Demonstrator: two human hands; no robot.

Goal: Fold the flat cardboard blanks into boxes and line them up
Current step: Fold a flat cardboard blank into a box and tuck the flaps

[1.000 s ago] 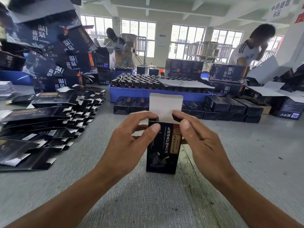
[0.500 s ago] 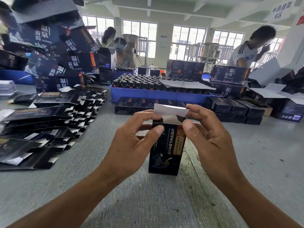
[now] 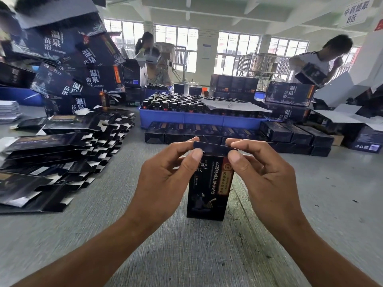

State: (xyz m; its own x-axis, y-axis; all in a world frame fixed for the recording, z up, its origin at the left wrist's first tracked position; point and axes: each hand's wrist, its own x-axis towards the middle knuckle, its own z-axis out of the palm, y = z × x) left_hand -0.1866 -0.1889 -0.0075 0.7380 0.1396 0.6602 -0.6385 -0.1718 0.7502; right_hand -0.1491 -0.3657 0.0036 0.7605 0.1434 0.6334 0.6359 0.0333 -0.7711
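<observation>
A small dark box (image 3: 209, 189) with gold and red lettering stands upright on the grey table, right in front of me. Its top flap is folded down over the opening. My left hand (image 3: 165, 179) pinches the box's top left corner between thumb and fingers. My right hand (image 3: 263, 179) pinches the top right corner the same way. A fanned heap of flat dark blanks (image 3: 53, 158) lies to the left. A row of folded boxes (image 3: 207, 134) lies on the table behind the one I hold.
A blue tray (image 3: 199, 119) of dark bottles sits behind the row. Big dark cartons (image 3: 68, 65) are piled at the back left, more cartons (image 3: 290, 94) at the back right. Two people work at the far side. Bare grey table (image 3: 331, 193) spreads to my right.
The white top flap stood straight up, then bent over, and now lies folded down on the box. Both hands have stayed at the box's top corners.
</observation>
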